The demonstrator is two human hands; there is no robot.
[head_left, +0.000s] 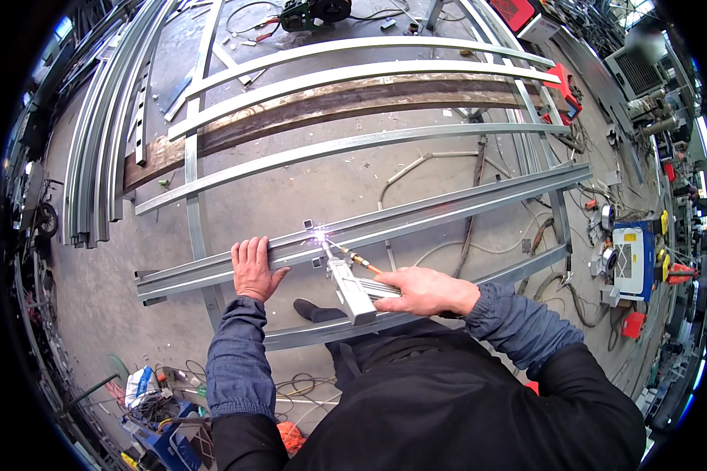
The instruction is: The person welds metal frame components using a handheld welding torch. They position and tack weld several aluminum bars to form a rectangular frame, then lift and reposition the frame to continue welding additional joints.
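Note:
My right hand (428, 291) is wrapped round the grip of a silver, boxy welding gun (352, 292). A thin brass-coloured tube with an orange part (360, 261) runs beside the gun's nozzle. The nozzle tip meets a long galvanized steel profile (448, 206), where a bright purple-white spark (320, 235) glows. Left of that spark, my left hand (254, 268) lies on the profile with its fingers stretched across it. Two short square tube pieces, one at the far side (308, 224) and one at the near side (316, 263), sit against the profile near the spark.
Other metal bars (353, 141) and a brown beam (306, 110) lie beyond. A stack of long profiles (106, 149) stands at left. To the right are a blue-and-white machine (633, 261) and hoses on the floor. Cables and a blue machine (165, 441) lie at lower left.

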